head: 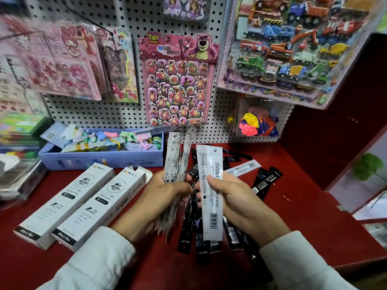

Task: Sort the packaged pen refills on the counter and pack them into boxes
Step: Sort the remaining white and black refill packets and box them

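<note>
— Red counter [293, 206] fills the view, and both hands are up over the middle of it. What's the left hand [159, 197] got?

— A thick fan of white refill packets [174, 164], fingers curled round the lower half, tops splaying toward twelve o'clock. It's gripping them firmly.

— And the right hand [234, 197]?

— Thumb pinching two or so white packets [210, 191] upright, barcode at the six o'clock end, hang-hole at the top. The two bundles sit just beside each other, nearly touching.

— Underneath?

— Black refill packets [188, 227] lie scattered on the counter below the hands, more of them [266, 181] out at three o'clock, with one white packet [244, 167] lying among them.

— Boxes?

— Two long white boxes [62, 204] lie side by side at nine o'clock, tilted diagonally. The nearer box [104, 206] has its far-end flap open. I can't tell whether anything's inside.

— Behind them?

— A lilac tray [100, 159] of pastel trinkets at ten o'clock, against the pegboard [129, 114]. A pink bear sticker sheet [178, 80] hangs at twelve, truck stickers [293, 49] at one, a bag of balloons [259, 124] at two.
</note>
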A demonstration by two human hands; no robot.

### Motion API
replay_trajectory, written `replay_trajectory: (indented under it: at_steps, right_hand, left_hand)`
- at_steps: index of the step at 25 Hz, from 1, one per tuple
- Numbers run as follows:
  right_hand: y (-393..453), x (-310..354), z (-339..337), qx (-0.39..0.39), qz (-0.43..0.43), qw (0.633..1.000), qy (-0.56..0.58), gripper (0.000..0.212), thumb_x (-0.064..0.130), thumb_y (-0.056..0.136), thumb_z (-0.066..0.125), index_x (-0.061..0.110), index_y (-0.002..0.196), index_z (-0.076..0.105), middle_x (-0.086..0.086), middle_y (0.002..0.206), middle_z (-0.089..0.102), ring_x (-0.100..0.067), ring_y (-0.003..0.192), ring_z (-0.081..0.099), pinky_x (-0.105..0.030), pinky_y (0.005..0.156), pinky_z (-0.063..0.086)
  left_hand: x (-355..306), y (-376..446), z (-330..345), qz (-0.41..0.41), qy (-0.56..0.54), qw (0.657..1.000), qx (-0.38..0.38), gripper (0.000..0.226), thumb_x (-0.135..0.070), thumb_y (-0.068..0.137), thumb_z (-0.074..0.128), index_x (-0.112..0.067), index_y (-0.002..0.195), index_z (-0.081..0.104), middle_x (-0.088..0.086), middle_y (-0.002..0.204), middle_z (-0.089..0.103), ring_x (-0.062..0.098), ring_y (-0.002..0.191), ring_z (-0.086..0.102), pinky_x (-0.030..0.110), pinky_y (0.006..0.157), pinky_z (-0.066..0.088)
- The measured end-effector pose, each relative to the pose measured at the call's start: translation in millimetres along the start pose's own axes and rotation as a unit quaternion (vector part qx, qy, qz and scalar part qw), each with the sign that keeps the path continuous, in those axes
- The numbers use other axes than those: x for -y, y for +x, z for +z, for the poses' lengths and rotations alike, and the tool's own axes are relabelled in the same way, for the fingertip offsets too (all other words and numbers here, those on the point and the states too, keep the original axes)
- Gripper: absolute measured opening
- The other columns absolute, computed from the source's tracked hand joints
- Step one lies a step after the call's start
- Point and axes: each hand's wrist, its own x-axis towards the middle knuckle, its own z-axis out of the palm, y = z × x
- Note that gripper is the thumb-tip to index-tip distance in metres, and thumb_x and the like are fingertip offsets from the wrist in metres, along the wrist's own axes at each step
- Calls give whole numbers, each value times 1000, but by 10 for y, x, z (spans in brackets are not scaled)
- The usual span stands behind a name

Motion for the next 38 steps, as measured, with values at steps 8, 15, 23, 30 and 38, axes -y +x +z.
replay_trajectory:
  at_steps: [8,15,23,30,38]
  right_hand:
    - [12,-114,64,11,-78,996,-49,24,14,95,59,15,118,67,-17,111,73,-32,101,71,-43,84,58]
    - [-63,6,87,-79,-326,880,-336,25,15,97,58,29,111,73,10,104,70,-5,101,65,-18,83,52]
    - [-64,-191,343,-14,-355,781,-514,34,8,99,47,29,122,59,13,112,60,-6,105,50,-18,84,40]
    - [-14,-137,445,-162,-222,950,-147,22,30,104,43,38,116,59,13,98,74,-4,91,70,-21,70,56]
    - [113,-83,776,92,-246,961,-91,55,48,89,61,33,139,45,14,133,62,-3,124,57,-17,97,45]
  left_hand:
    - [24,-29,-23,23,-65,998,-6,24,-11,71,84,-9,92,73,14,88,76,30,76,74,32,62,59]
    - [-20,-1,-27,-59,-168,982,-61,28,2,71,71,0,99,71,21,85,74,33,69,73,38,59,58]
    - [12,-45,-56,-131,-223,964,65,15,-14,60,73,-9,73,69,7,63,63,18,52,60,24,51,49]
    - [125,-49,92,124,77,989,26,41,9,71,76,-24,94,70,-10,81,76,0,69,69,13,61,51]
    - [23,-11,-121,226,39,973,4,59,1,65,74,-14,119,56,-3,97,74,11,93,68,27,80,54]
